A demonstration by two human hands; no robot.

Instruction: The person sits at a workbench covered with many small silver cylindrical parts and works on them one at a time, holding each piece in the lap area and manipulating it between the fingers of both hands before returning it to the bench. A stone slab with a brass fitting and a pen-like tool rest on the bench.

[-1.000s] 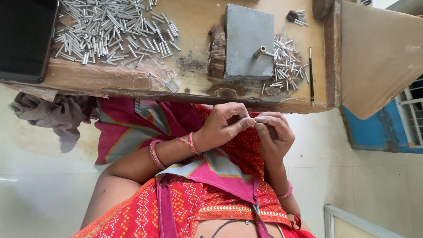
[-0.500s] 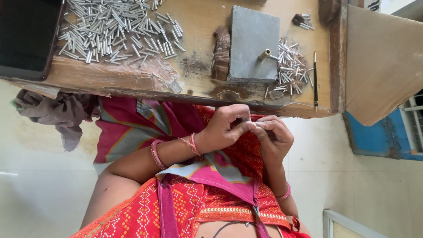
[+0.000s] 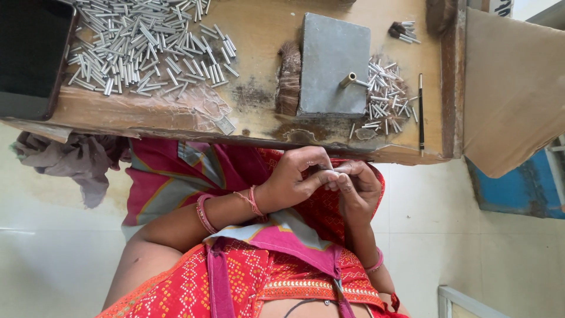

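Note:
Both hands meet over my lap, just below the front edge of the wooden table (image 3: pixel 259 126). My left hand (image 3: pixel 292 179) and my right hand (image 3: pixel 358 189) pinch a small metal tube (image 3: pixel 331 171) between their fingertips; most of it is hidden by the fingers. Pink bangles sit on both wrists. On the table above the hands stands a grey block (image 3: pixel 329 56) with a short brass peg (image 3: pixel 347 80) on it. A small heap of short metal tubes (image 3: pixel 385 100) lies right of the block.
A large heap of metal tubes (image 3: pixel 147 47) covers the table's left part, beside a black tray (image 3: pixel 29 53). A brown fibre bundle (image 3: pixel 288 76) lies left of the block, a thin black rod (image 3: pixel 421 112) near the right rim. A grey cloth (image 3: pixel 76 162) hangs at the left.
The hands stay pressed together over the lap, with the fingers working slightly on the tube. The view has shifted a little; nothing on the table moved.

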